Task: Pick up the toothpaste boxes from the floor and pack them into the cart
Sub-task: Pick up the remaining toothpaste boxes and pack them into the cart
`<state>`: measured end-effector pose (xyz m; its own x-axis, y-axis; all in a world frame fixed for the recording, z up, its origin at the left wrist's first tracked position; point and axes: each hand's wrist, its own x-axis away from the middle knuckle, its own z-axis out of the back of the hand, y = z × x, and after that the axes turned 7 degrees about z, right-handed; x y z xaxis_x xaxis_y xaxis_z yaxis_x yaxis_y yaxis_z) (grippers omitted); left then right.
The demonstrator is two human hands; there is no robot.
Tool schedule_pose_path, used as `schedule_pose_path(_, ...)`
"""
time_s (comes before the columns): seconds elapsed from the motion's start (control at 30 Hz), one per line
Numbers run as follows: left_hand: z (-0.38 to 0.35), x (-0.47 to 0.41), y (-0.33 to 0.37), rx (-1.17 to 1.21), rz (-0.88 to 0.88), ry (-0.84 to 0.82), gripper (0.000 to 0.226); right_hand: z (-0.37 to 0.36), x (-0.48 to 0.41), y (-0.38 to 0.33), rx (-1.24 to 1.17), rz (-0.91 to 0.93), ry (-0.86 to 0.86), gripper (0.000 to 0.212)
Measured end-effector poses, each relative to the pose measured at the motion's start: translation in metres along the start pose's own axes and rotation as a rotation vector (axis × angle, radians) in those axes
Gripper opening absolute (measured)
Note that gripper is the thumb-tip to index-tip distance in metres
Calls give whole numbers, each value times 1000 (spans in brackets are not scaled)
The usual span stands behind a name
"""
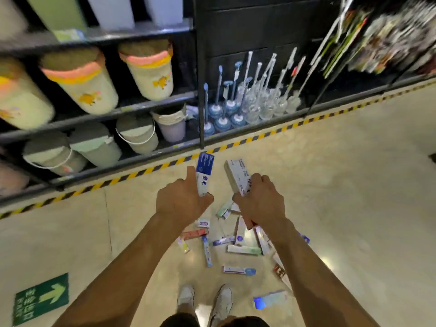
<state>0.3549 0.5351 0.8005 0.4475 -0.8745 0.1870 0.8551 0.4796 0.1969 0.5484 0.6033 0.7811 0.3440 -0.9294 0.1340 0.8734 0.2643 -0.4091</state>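
Just ahead of the shoes (221,300), toothpaste boxes (244,250) lie scattered on the floor (354,185), some overlapping, with bare floor open to the left and right of the pile. Above them the left hand (181,199) grips a blue box (205,165) and the right hand (262,197) grips a white box (236,173), fingers curled round each, the two boxes apart and pointing away. Beyond, striped tape (146,171) runs along the foot of the shelf (132,159) of buckets (89,83).
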Motion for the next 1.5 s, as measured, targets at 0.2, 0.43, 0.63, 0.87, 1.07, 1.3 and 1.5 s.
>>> schedule_pose_path(0.2,61,14,100,-16,-315,8,68,101,50,36,-18,-188,165,59)
schedule_pose_path(0.43,59,45,232,-117,-723,-102,68,145,169,94,25,-638,356,61)
schedule_pose_path(0.63,32,144,293,-180,-1129,-243,60,142,315,99,23,-1121,514,58)
schedule_pose_path(0.87,16,307,301,-270,-1556,-303,55,105,485,55,-3,-1529,688,71)
schedule_pose_path(1.07,5,455,274,-315,-1901,-288,53,57,606,-5,-24,-1837,848,77)
schedule_pose_path(1.3,-26,604,212,-377,-2218,-400,64,-10,725,-89,-117,-2177,892,75)
schedule_pose_path(1.5,-50,686,171,-467,-2347,-517,62,-54,781,-138,-193,-2422,1014,76)
